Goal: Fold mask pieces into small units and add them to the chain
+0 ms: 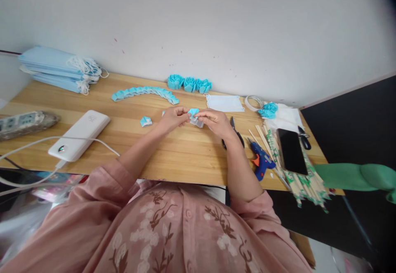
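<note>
Blue piece (193, 112) pinched by left hand (173, 118) and right hand (217, 123), roses (189, 84) on far side, glue gun (262, 161) near right.

A pink buttoned shirt (181, 236) bears brown sprigs (224, 222) and white blossoms (142, 236).

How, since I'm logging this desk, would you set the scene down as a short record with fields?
Left hand: pinching folded blue piece
Right hand: touching the same piece
Beyond hands: curved strip, three flowers, mask
Left side: mask stack, power bank
Right side: glue gun, phone
Surface: wooden desk
</note>
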### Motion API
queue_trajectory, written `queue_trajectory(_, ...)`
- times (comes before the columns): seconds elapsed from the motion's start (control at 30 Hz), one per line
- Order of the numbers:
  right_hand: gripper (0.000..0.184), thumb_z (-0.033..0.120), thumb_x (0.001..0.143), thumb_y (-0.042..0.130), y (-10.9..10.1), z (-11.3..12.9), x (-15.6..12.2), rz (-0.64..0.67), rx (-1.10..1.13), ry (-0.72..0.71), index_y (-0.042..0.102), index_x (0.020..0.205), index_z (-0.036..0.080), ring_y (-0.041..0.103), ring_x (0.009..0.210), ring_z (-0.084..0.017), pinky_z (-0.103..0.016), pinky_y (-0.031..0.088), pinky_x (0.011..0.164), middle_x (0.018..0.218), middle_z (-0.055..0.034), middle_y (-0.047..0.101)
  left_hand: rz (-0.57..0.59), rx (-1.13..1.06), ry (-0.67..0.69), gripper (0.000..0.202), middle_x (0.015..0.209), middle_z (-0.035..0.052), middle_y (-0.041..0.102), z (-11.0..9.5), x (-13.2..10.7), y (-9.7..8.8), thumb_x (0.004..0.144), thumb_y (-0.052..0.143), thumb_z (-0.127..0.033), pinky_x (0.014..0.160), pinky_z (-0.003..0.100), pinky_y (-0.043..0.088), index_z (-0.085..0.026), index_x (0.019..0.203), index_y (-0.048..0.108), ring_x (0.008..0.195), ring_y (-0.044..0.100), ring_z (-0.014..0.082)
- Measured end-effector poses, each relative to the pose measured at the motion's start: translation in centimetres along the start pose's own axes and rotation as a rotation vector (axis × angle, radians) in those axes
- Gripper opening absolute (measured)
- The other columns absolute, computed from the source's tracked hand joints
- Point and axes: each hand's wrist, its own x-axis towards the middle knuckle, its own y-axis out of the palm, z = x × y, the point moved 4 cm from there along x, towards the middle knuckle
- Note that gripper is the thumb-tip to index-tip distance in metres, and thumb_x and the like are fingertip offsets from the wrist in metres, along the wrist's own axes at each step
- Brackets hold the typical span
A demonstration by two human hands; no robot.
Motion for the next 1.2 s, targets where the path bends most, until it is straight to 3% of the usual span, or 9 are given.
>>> queue_trajectory(0.27, 0.012, 0.031, 0.083, 0.065, 0.7, 0.7, 0.1, -0.031, -0.033, 0.084, 0.074, 0.084, 0.022, 0.065, 0.078, -0.015, -0.027, 0.046, 0.073, 0.084, -0.0003, 0.074, 0.004, 0.0, 0.014, 0.017, 0.065, -0.0007, 0.062, 0.2, 0.2, 0.1, 0.075, 0.066, -0.031, 0.055, 0.02, 0.039, -0.015, 0.078, 0.064, 0.057, 0.052, 0.008)
queue_trajectory(0.47, 0.013, 0.032, 0.084, 0.064, 1.1, 1.0, 0.1, -0.088, -0.115, 0.068, 0.073, 0.082, 0.022, 0.065, 0.078, -0.016, -0.027, 0.046, 0.075, 0.084, -0.0007, 0.074, -0.029, 0.021, 0.015, 0.019, 0.062, -0.0014, 0.059, 0.6, 0.4, 0.1, 0.075, 0.066, -0.034, 0.055, 0.021, 0.038, -0.015, 0.078, 0.065, 0.056, 0.05, 0.0083)
queue_trajectory(0.63, 0.009, 0.023, 0.081, 0.062, 1.3, 1.1, 0.1, -0.134, -0.149, 0.084, 0.069, 0.077, 0.021, 0.064, 0.075, -0.015, -0.027, 0.046, 0.073, 0.08, 0.0003, 0.073, -0.023, 0.017, 0.028, 0.021, 0.063, -0.0011, 0.06, 0.8, 0.4, 0.0, 0.074, 0.066, -0.035, 0.056, 0.021, 0.039, -0.015, 0.076, 0.064, 0.058, 0.05, 0.0087)
queue_trajectory(1.2, 0.01, 0.022, 0.082, 0.061, 1.4, 1.7, 0.2, -0.131, -0.299, 0.0, 0.065, 0.073, 0.022, 0.061, 0.075, -0.018, -0.031, 0.043, 0.073, 0.077, -0.002, 0.07, -0.03, 0.031, 0.035, 0.023, 0.07, 0.0, 0.064, 0.8, 0.3, 0.4, 0.069, 0.069, -0.035, 0.057, 0.022, 0.037, -0.015, 0.08, 0.068, 0.06, 0.05, 0.009)
